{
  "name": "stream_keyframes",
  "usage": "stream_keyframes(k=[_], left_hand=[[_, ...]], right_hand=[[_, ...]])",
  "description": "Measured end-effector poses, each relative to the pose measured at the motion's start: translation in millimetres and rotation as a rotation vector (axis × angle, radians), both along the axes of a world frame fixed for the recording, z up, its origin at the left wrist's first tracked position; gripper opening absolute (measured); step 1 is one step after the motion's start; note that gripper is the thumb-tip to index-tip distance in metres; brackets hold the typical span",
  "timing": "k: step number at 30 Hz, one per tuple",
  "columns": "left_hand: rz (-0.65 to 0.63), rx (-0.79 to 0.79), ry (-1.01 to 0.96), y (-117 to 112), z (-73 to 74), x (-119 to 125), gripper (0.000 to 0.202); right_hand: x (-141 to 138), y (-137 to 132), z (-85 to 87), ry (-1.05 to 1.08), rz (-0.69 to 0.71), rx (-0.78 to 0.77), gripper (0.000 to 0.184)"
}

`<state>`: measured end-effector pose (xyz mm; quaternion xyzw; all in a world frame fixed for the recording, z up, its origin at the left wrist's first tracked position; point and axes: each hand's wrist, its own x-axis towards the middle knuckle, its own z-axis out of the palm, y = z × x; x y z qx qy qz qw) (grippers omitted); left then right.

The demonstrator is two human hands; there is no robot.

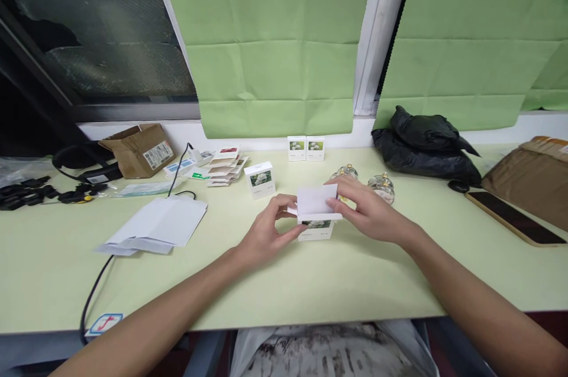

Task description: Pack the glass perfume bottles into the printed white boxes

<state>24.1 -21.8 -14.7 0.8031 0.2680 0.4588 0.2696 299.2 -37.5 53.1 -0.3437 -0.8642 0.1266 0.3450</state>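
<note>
A small white box (316, 228) with a flower picture on its front stands on the pale green table (310, 288), its top flap (316, 199) raised. My left hand (268, 234) grips the box's left side, fingers curled round it. My right hand (367, 210) pinches the raised flap from the right. Two small glass jars with gold tops (381, 185) stand just behind my right hand. Another matching white box (260, 179) stands behind and to the left.
Two more small boxes (306, 148) stand by the wall. Flat white envelopes (155, 224), a black cable (95, 291), stacked cards (225, 170) and a cardboard box (139, 150) lie left. A black bag (423, 143), a phone (515, 217) and a brown parcel (530, 179) are right.
</note>
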Motion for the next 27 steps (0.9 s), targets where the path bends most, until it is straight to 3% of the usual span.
stream_keyframes(k=[5,10,18,21,27], left_hand=[[-0.029,-0.111,-0.013,-3.5,2.1,2.6,0.053],[-0.047,-0.269,0.038,-8.1,5.7,3.7,0.053],[-0.052,-0.04,0.062,-5.4,-3.0,-0.4,0.057],[-0.043,-0.005,0.027,-2.9,-8.6,-0.5,0.062],[-0.069,0.036,0.02,-1.0,-8.7,0.9,0.055]], right_hand=[[0.2,5.8,-2.9,0.093,0.038,-0.007,0.01],[1.1,1.0,1.3,0.004,0.041,0.053,0.008],[5.2,-6.7,12.7,-0.177,0.041,0.015,0.019],[4.5,-6.9,11.2,-0.134,0.047,-0.013,0.021],[3.0,-4.2,5.8,-0.03,0.086,0.088,0.02]])
